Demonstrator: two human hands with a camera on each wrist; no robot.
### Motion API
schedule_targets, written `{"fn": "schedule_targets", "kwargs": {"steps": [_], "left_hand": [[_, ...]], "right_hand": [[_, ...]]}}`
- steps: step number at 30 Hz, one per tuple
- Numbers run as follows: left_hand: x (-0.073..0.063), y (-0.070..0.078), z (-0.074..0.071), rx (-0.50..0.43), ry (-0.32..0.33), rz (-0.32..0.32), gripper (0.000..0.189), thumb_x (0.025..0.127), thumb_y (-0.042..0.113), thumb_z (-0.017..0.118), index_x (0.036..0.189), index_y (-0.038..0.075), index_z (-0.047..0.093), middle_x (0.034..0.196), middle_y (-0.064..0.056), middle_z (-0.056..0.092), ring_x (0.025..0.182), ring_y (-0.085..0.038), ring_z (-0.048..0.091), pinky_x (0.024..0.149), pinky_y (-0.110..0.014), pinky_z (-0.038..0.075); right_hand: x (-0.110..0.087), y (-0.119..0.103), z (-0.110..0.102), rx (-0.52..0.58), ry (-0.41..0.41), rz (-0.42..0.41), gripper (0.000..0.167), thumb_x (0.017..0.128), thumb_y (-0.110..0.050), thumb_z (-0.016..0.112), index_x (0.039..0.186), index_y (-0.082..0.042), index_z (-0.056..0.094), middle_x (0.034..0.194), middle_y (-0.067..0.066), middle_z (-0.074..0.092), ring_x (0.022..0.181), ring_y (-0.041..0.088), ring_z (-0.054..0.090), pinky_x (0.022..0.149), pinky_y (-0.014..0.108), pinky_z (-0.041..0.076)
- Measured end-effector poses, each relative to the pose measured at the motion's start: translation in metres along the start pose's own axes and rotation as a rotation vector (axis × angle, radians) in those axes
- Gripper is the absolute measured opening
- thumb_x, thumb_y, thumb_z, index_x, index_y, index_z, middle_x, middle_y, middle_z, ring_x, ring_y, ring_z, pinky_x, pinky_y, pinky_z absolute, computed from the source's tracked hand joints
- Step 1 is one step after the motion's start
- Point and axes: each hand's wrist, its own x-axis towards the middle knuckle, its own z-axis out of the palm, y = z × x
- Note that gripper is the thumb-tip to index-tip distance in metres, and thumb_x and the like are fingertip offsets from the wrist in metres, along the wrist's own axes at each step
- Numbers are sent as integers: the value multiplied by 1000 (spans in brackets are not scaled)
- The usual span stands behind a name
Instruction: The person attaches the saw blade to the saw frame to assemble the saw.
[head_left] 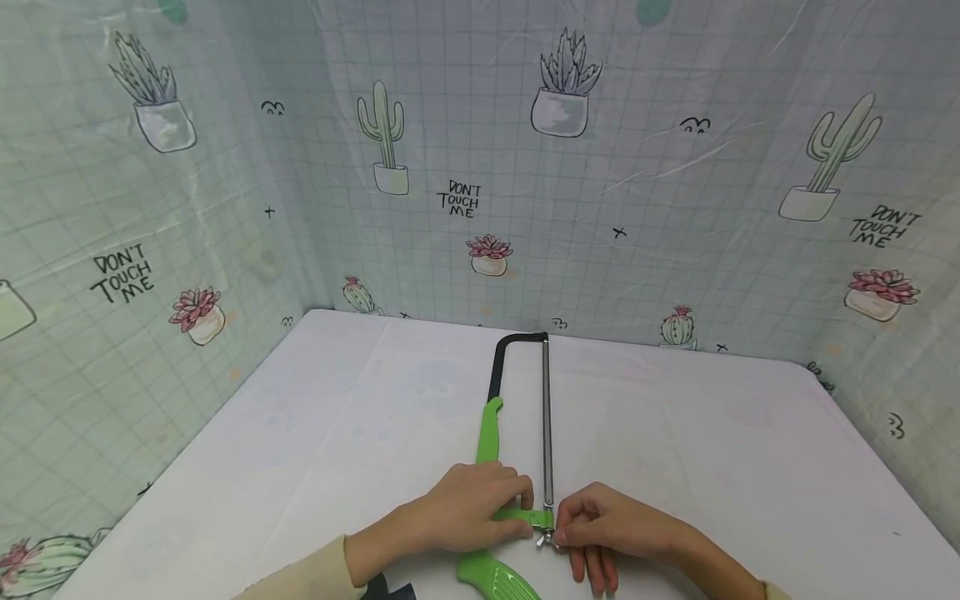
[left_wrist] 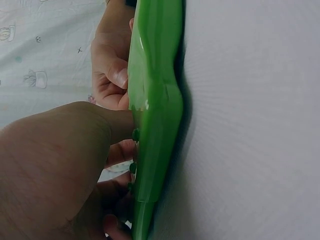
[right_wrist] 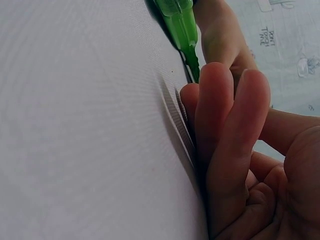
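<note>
Adjusting the hacksaw [head_left: 489,431]'s wing nut [head_left: 542,541], I'd guess | right hand [head_left: 617,527]: fingers pinched on it | left hand [head_left: 474,508]: clamped on green bracket [head_left: 542,520] | next probably needs steady twisting

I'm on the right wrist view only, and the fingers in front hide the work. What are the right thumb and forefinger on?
Observer: From the head view, the right hand has its thumb and forefinger pinching at a small metal wing nut.
Operator: And the other one, what is it on?
Observer: The left hand grips around the green crosspiece, just beyond that nut.
Operator: Which way does the rest of the tool lie from there?
Observer: Its blade runs away from the person, across the table, to the black far end of the frame.
</note>
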Motion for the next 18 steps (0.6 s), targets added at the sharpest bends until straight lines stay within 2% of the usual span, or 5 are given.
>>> {"fn": "schedule_targets", "kwargs": {"steps": [18], "left_hand": [[0,0,0,-3,8,-12,20,95,52,67,102,34,63,79,19,48,74,2,43,59,-18,35]], "right_hand": [[0,-1,-1,4,-11,2,31,105,-19,55,107,12,60,88,53,54,52,1,65,48,18,51]]}}
